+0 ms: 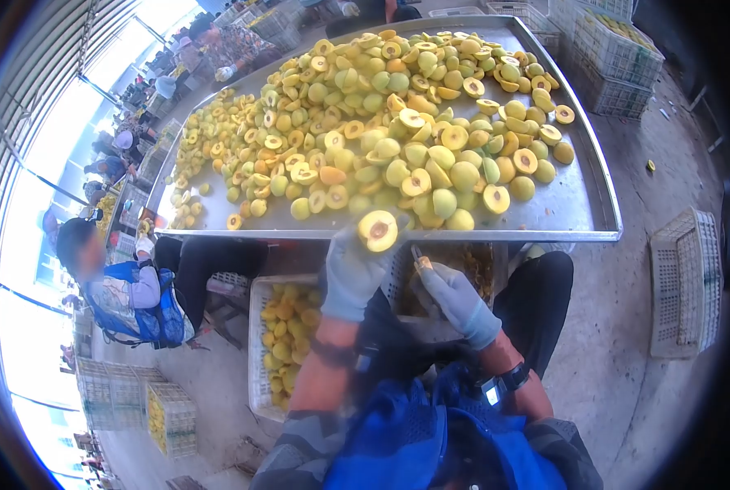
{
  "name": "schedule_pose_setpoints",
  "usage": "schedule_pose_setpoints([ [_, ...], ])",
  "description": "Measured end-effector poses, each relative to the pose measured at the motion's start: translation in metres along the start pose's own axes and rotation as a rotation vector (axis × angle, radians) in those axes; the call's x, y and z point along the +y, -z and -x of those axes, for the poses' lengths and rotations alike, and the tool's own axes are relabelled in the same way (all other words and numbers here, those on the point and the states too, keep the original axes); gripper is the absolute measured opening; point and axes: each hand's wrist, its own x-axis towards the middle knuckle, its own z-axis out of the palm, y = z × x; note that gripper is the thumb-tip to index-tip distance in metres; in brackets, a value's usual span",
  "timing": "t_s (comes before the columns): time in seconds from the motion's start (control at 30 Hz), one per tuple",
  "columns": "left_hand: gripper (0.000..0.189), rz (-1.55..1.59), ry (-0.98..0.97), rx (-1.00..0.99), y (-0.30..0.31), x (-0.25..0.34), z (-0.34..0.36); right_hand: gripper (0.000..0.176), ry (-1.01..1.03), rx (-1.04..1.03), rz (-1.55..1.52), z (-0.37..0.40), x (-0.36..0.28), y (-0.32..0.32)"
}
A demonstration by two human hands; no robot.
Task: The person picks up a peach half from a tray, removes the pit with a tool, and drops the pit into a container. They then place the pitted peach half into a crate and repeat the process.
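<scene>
My left hand [355, 273], in a pale glove, is closed around a yellow peach half [379, 231]. Its cut face is turned up toward me, with a brownish hollow in the middle. Just to the right, my gloved right hand [455, 298] grips a small metal-tipped hand tool [418, 255]; its exact kind is hard to make out. Both hands are in front of the near edge of a metal tray table [561, 220]. A large heap of peach halves [357, 122] covers much of that table, some cut side up, others skin side up.
A white crate of peach halves [287, 335] stands below my left forearm. Under the table edge, a bin [483, 269] holds dark scraps. An upright crate [685, 282] is at the right, stacked crates [614, 57] behind. A co-worker [128, 286] sits at the left.
</scene>
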Motion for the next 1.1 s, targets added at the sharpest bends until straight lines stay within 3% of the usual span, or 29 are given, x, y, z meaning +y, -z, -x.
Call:
schedule_pose_setpoints([
  [0.17,0.052,-0.001,0.001,0.119,-0.001,-0.014,0.01,0.034,-0.027,0.012,-0.018,0.004,-0.012,-0.016],
  [0.53,0.044,-0.058,0.013,0.038,-0.022,-0.016,0.021,0.034,0.008,0.126,0.101,0.002,-0.015,-0.031],
  [0.7,0.054,-0.762,-0.175,0.082,-0.027,-0.016,0.024,0.035,0.071,0.124,0.171,-0.001,-0.001,-0.03],
  [0.77,0.057,-0.78,-0.188,0.146,-0.027,-0.022,0.024,0.035,0.142,0.162,0.271,-0.004,0.006,-0.031],
  [0.83,0.058,-0.494,-0.123,0.252,-0.029,-0.029,0.021,0.036,0.159,0.172,0.276,-0.005,0.011,-0.03],
  [0.97,0.061,-0.594,-0.189,0.33,-0.04,-0.035,0.023,0.038,0.224,0.22,0.353,-0.004,0.012,-0.031],
  [1.1,0.059,-0.423,-0.102,0.381,-0.047,-0.033,0.024,0.041,0.208,0.227,0.347,-0.001,0.007,-0.034],
])
